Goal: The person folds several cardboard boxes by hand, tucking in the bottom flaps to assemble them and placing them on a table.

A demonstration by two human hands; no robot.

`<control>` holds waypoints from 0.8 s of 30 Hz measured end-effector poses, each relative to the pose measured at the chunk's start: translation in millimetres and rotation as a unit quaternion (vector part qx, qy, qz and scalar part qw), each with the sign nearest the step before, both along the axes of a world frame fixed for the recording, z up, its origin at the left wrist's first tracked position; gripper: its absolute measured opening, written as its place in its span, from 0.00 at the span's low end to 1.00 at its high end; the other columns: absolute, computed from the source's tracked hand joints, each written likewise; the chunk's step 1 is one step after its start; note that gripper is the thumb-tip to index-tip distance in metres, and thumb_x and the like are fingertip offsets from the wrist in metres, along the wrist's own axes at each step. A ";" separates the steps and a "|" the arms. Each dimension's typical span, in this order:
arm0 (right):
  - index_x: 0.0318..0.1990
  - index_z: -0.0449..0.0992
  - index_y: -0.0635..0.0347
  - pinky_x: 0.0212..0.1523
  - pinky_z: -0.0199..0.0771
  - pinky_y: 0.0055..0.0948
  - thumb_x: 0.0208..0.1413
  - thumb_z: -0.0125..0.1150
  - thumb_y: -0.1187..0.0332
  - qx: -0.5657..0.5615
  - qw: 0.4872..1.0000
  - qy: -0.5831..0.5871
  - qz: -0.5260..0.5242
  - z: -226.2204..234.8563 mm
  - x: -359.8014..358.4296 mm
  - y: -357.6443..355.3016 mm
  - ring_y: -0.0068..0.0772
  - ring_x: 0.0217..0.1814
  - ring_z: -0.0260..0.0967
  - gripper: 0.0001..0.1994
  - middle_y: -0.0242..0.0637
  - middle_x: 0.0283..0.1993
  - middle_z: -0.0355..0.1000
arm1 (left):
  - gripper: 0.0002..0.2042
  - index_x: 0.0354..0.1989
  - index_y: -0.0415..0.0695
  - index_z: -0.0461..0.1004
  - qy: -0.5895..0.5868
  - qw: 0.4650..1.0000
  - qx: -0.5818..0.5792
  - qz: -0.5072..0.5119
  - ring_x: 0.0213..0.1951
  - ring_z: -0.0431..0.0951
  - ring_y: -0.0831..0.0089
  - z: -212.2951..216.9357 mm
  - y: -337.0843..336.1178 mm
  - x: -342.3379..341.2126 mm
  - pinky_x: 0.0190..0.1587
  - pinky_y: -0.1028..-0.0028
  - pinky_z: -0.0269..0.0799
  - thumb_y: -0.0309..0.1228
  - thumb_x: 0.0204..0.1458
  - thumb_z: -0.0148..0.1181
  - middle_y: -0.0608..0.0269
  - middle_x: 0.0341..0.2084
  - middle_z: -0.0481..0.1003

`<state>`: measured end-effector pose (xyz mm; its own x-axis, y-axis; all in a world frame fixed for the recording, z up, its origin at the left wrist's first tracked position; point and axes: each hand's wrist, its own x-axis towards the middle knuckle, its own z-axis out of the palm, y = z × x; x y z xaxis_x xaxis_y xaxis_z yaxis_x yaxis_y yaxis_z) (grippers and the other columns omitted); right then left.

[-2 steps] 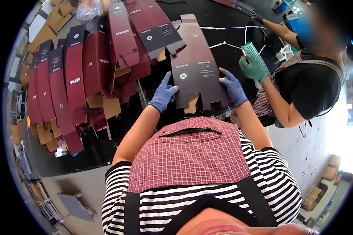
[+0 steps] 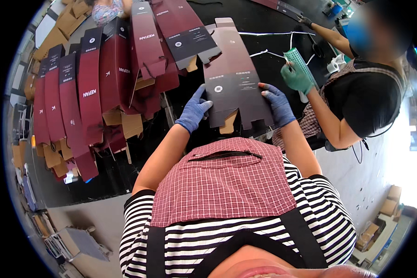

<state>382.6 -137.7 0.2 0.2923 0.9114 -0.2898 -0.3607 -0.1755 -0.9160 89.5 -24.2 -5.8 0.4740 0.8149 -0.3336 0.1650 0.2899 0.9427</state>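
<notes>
In front of me on the black table lies a long maroon and dark grey carton point(image 2: 236, 95), its near end cut into flaps and notches. My left hand point(image 2: 195, 111), in a blue glove, grips its left edge with thumb and fingers. At the right edge my blue-gloved right hand point(image 2: 279, 106) holds the carton, its fingertips on the side and top. A tan cardboard tab point(image 2: 229, 122) shows through the notch at the near end. Just to the left, another maroon carton point(image 2: 183, 28) overlaps the far part of the one I hold.
Several more maroon cartons point(image 2: 89, 88) lie in a slanting row over the table's left side. On the right, a co-worker in a green glove point(image 2: 297, 76) holds a green perforated strip point(image 2: 295, 56). White cords point(image 2: 264, 52) and a white tape roll point(image 2: 334, 64) lie nearby. Another person point(image 2: 107, 13) is at the far left.
</notes>
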 end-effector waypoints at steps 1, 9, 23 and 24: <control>0.63 0.72 0.66 0.54 0.76 0.28 0.60 0.54 0.74 0.023 1.000 0.007 -0.016 11.0 2.3 -5.1 0.30 0.50 0.75 0.22 0.42 0.50 0.78 | 0.30 0.72 0.45 0.60 -0.016 0.999 -0.004 -0.030 0.23 0.70 0.80 4.9 -1.1 -2.2 0.25 0.78 0.70 0.24 0.60 0.58 0.69 0.27 0.73; 0.61 0.74 0.66 0.50 0.74 0.20 0.63 0.55 0.76 0.192 0.961 -0.197 0.008 78.6 14.6 -49.5 0.20 0.47 0.73 0.19 0.33 0.50 0.76 | 0.23 0.65 0.40 0.71 -0.131 0.977 0.084 -0.148 0.35 0.73 0.84 64.1 -21.5 -13.6 0.43 0.82 0.73 0.23 0.59 0.56 0.71 0.38 0.76; 0.51 0.74 0.61 0.46 0.72 0.26 0.63 0.60 0.63 0.373 0.799 -0.418 -0.219 302.5 -39.2 -22.6 0.22 0.45 0.70 0.14 0.32 0.46 0.74 | 0.18 0.54 0.41 0.77 -0.170 0.650 0.740 -0.019 0.48 0.76 0.60 290.8 -34.5 -15.8 0.50 0.67 0.72 0.31 0.56 0.67 0.51 0.50 0.74; 0.52 0.73 0.61 0.47 0.72 0.26 0.63 0.61 0.63 0.399 0.835 -0.338 -0.175 312.2 -47.8 -10.0 0.22 0.45 0.70 0.15 0.31 0.47 0.74 | 0.20 0.59 0.41 0.72 -0.230 0.696 0.679 -0.042 0.49 0.75 0.64 295.0 -32.0 -10.6 0.52 0.69 0.71 0.30 0.58 0.64 0.54 0.52 0.72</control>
<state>334.8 -147.8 312.4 0.4322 0.5608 0.7062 0.3835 0.5945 -0.7067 78.9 -56.2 289.3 0.3414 0.1940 0.9197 -0.2818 -0.9123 0.2971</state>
